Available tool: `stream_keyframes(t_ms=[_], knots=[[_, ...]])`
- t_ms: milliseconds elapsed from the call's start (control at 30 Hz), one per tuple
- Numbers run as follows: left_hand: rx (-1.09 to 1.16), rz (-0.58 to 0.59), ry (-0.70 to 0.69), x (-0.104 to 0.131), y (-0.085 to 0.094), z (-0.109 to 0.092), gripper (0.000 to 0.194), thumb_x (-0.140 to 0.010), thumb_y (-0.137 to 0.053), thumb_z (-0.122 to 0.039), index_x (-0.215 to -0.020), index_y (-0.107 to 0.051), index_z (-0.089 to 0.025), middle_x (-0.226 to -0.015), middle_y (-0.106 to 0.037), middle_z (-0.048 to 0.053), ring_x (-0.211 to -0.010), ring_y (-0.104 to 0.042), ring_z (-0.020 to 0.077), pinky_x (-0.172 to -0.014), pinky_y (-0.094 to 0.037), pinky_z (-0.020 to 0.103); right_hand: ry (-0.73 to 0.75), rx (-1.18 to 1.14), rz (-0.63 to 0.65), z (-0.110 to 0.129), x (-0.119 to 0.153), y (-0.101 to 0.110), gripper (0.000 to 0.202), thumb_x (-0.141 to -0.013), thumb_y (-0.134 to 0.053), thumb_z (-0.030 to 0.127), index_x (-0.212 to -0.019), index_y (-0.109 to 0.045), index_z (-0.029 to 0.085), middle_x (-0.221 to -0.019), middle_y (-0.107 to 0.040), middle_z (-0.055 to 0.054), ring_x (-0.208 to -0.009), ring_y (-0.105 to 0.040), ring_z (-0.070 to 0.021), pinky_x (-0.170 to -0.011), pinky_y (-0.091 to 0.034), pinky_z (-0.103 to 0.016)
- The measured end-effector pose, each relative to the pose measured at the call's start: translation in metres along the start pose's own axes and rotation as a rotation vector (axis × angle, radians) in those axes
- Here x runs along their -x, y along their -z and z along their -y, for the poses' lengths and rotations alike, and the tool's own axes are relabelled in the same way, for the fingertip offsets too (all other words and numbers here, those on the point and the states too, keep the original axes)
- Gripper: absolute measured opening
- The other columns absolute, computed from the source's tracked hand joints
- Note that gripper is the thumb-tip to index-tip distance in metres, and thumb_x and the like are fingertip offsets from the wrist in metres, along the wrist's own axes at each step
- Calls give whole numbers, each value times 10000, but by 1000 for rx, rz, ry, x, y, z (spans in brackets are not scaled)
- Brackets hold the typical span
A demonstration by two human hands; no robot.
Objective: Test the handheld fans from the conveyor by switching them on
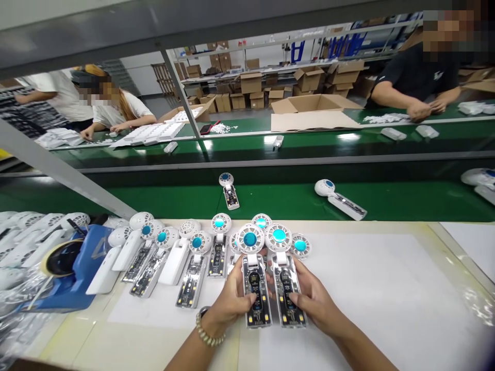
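My left hand [231, 301] is closed around a small handheld fan [256, 288] with a round white head, a blue centre and a clear-fronted body showing its circuit board. A matching handheld fan [288, 293] sits in my right hand [315, 299], thumb pressed on its front. Both are held side by side, heads up, above the white table. Just behind them lie more fans, partly hidden, among them one with a blue centre [300, 246]. To the left, another clear-bodied fan [192, 278] rests near my left wrist.
Several fans lie in a row beside a blue bin [77, 291] holding a tape roll [64, 257]. A green conveyor belt [270, 198] crosses ahead, carrying a few fans. Beyond it, people handle white parts near an open carton [313, 121]. A slanted metal post [69, 175] stands left.
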State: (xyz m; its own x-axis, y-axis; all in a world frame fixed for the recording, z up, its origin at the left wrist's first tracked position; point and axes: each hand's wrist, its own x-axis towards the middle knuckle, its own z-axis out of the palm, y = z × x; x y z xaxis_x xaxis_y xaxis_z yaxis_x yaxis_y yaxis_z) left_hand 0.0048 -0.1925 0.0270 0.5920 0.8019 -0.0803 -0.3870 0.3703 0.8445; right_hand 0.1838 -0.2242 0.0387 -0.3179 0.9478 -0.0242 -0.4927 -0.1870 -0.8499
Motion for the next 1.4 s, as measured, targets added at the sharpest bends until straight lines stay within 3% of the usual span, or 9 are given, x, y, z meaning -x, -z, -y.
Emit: stream_keyframes(t_ms=[200,367,533,700,833,1033,1133,1267,1400], knots=[[24,21,47,-10,-16,3,571,-625,-710,-396,-1085,-466,-162,-905,-615,86,-760,-616,200,-672,-491,314,-30,-88,-134,-6,18,17,410,-709,-573,487,-1024,-580,225,-859,-679,-69,-801,-618,-278,-701,-489,-384],[-175,78,147,-32,-58,18,595,-556,-717,-493,-976,-513,-123,-782,-620,65,-652,-592,161,-561,-464,248,-93,65,-512,-2,62,52,626,-711,-324,716,-792,-660,194,-649,-697,-97,-656,-638,-309,-606,-516,-406],[-633,-8,37,-69,-100,42,679,-555,-725,-462,-1116,-456,-191,-978,-592,72,-859,-573,216,-722,-474,325,-132,230,-891,14,80,85,605,-758,-350,651,-1074,-569,185,-874,-709,-81,-880,-627,-312,-689,-529,-378],[-1102,37,-328,-103,-107,38,426,-746,-576,-369,-1103,-504,-147,-1090,-558,117,-1056,-480,250,-927,-394,402,-161,885,-968,20,69,119,554,-706,-459,617,-1036,-594,193,-1135,-598,-110,-1099,-496,-341,-879,-448,-418],[-1407,3,-498,-124,-63,-10,317,-802,-503,-289,-1082,-525,-141,-1153,-538,96,-1159,-411,202,-1019,-322,341,-81,1231,-853,39,45,148,520,-734,-441,575,-1052,-570,184,-1172,-539,-133,-1085,-497,-315,-891,-431,-433],[-1606,-672,-63,-147,73,-112,355,-807,-514,-229,-1108,-482,-42,-1212,-451,198,-1162,-408,282,-996,-302,450,-124,1319,-646,85,-44,194,455,-786,-355,511,-955,-595,163,-1066,-617,-129,-1006,-550,-279,-840,-427,-353],[-1521,-929,175,-153,124,-141,333,-812,-534,-256,-1105,-496,-104,-1168,-499,130,-1068,-489,255,-898,-396,477,-174,1307,-507,89,-97,199,430,-741,-437,538,-749,-640,160,-818,-675,-104,-816,-610,-281,-688,-450,-338],[-1355,-1083,335,-159,152,-152,339,-825,-520,-295,-1123,-491,-136,-1153,-511,98,-996,-529,212,-829,-458,417,-214,1272,-395,77,-140,185,335,-623,-623,477,-574,-613,145,-572,-623,-54,-581,-592,-226,-518,-402,-290],[-1172,-1037,390,-155,163,-155,309,-822,-526,-295,-1090,-511,-141,-1098,-540,79,-954,-550,198,-790,-477,384,-189,1232,-376,69,-146,165,231,-516,-734,319,-549,-583,147,-569,-598,-36,-558,-564,-198,-505,-378,-274]])
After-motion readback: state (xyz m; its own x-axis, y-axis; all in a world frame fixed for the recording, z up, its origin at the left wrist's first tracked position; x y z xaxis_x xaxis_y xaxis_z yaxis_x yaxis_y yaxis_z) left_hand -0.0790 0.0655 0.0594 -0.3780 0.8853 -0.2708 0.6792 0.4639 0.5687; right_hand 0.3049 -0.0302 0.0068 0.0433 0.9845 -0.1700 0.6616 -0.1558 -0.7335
